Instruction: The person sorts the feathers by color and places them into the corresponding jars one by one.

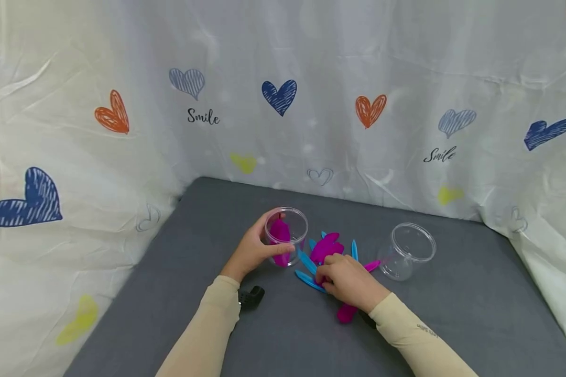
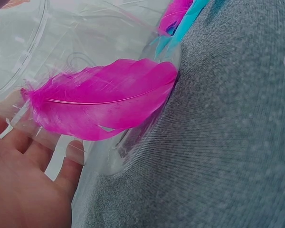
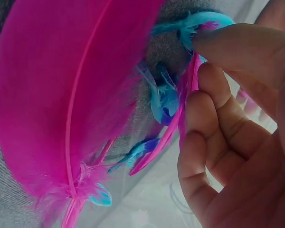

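My left hand [image 1: 250,251] grips a clear plastic cup [image 1: 300,230] from its left side, thumb across the front. Inside the cup stands a magenta feather [image 2: 109,99], seen through the wall in the left wrist view. To the right, my right hand [image 1: 351,280] is down in a loose pile of magenta feathers [image 1: 327,249] and blue feathers [image 1: 306,280]. Its thumb and forefinger pinch the quill of a magenta feather [image 3: 168,130]. Closer to the right wrist camera, a large magenta feather [image 3: 61,95] fills the left of that view.
A second clear cup [image 1: 412,251] stands right of the pile. All lies on a dark grey cloth-covered table [image 1: 283,340]. A white curtain [image 1: 320,52] printed with hearts hangs behind its back edge. A black device [image 1: 251,297] shows at the left wrist.
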Available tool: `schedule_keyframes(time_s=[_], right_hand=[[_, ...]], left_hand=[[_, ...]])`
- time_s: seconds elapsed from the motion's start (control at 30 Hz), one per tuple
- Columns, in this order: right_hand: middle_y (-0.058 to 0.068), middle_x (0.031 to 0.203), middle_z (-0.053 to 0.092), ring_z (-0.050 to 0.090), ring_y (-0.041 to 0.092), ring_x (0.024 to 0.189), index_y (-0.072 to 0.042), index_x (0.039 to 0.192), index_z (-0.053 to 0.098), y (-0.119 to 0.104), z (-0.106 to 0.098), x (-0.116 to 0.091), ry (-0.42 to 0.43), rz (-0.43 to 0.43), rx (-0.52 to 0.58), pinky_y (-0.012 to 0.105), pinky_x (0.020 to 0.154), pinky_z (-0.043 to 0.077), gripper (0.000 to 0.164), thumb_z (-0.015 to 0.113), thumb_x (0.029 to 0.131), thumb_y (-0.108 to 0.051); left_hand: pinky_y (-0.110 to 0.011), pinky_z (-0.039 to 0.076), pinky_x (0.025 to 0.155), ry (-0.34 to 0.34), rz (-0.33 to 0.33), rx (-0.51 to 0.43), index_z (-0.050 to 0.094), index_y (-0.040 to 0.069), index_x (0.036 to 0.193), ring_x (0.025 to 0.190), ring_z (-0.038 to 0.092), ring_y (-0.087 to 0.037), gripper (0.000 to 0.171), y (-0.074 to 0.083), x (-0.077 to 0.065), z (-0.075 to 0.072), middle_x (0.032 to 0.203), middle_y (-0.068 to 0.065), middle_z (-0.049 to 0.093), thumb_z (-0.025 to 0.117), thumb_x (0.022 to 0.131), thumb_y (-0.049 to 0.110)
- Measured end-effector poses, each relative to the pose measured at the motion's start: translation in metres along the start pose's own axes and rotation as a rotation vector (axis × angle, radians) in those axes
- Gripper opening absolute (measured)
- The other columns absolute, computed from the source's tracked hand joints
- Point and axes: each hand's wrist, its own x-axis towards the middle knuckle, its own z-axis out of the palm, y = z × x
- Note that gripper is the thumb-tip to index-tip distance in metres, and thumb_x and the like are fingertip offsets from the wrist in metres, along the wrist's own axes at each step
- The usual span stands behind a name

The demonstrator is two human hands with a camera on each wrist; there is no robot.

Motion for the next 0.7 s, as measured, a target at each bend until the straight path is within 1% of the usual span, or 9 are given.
schedule_keyframes(time_s=[0.1, 0.2, 0.33, 0.43, 0.53, 0.63, 0.7], right_hand=[[-0.006, 0.080, 0.062, 0.052, 0.006, 0.074, -0.021, 0.086, 0.080, 0.000, 0.002, -0.001, 0.015, -0.022, 0.009, 0.019, 0.065, 0.048, 0.014, 0.086, 0.089, -0.009], [-0.007, 0.081, 0.061, 0.052, 0.005, 0.075, -0.021, 0.084, 0.079, 0.001, 0.002, -0.001, 0.023, -0.023, 0.033, 0.020, 0.066, 0.050, 0.014, 0.088, 0.089, -0.011], [-0.009, 0.084, 0.061, 0.053, 0.004, 0.078, -0.021, 0.087, 0.077, 0.000, -0.004, 0.000, 0.018, 0.033, 0.088, 0.021, 0.071, 0.053, 0.012, 0.085, 0.092, -0.014], [-0.010, 0.086, 0.063, 0.056, 0.006, 0.081, -0.020, 0.090, 0.076, 0.000, -0.012, 0.000, 0.048, 0.067, 0.116, 0.023, 0.073, 0.055, 0.011, 0.083, 0.093, -0.012], [-0.010, 0.088, 0.064, 0.061, 0.011, 0.085, -0.019, 0.093, 0.074, 0.000, -0.021, 0.000, 0.085, 0.098, 0.150, 0.025, 0.076, 0.057, 0.012, 0.082, 0.093, -0.010], [-0.010, 0.090, 0.064, 0.064, 0.014, 0.088, -0.020, 0.095, 0.073, 0.002, -0.028, 0.001, 0.103, 0.130, 0.192, 0.027, 0.079, 0.059, 0.012, 0.081, 0.094, -0.010], [-0.011, 0.091, 0.064, 0.064, 0.014, 0.089, -0.020, 0.096, 0.073, 0.004, -0.034, 0.001, 0.122, 0.149, 0.213, 0.028, 0.080, 0.060, 0.012, 0.081, 0.094, -0.011]], left_hand=[[-0.054, 0.056, 0.114, -0.002, -0.004, -0.007, 0.042, 0.042, 0.161, 0.142, 0.057, -0.026, 0.094, -0.003, -0.002, 0.002, 0.166, -0.004, 0.051, 0.094, 0.084, 0.041], [-0.054, 0.056, 0.114, 0.003, -0.002, -0.005, 0.041, 0.041, 0.162, 0.142, 0.057, -0.026, 0.094, -0.001, -0.002, 0.002, 0.165, -0.004, 0.051, 0.094, 0.084, 0.041], [-0.055, 0.056, 0.114, 0.017, -0.003, 0.004, 0.042, 0.040, 0.162, 0.141, 0.057, -0.026, 0.095, 0.002, -0.001, 0.001, 0.164, -0.002, 0.052, 0.095, 0.083, 0.042], [-0.054, 0.056, 0.114, 0.016, -0.001, -0.001, 0.042, 0.040, 0.161, 0.141, 0.057, -0.025, 0.094, 0.002, -0.001, 0.002, 0.164, -0.002, 0.052, 0.095, 0.083, 0.043], [-0.053, 0.056, 0.114, 0.011, 0.003, -0.008, 0.042, 0.039, 0.162, 0.142, 0.057, -0.026, 0.095, 0.002, -0.001, 0.002, 0.165, -0.003, 0.052, 0.094, 0.083, 0.043], [-0.053, 0.058, 0.112, 0.019, -0.008, -0.002, 0.042, 0.039, 0.162, 0.143, 0.056, -0.026, 0.096, 0.000, -0.003, 0.002, 0.163, 0.001, 0.053, 0.095, 0.083, 0.043], [-0.053, 0.058, 0.111, 0.023, -0.013, 0.007, 0.042, 0.040, 0.162, 0.143, 0.056, -0.026, 0.096, 0.001, -0.002, 0.003, 0.162, 0.004, 0.054, 0.095, 0.082, 0.043]])
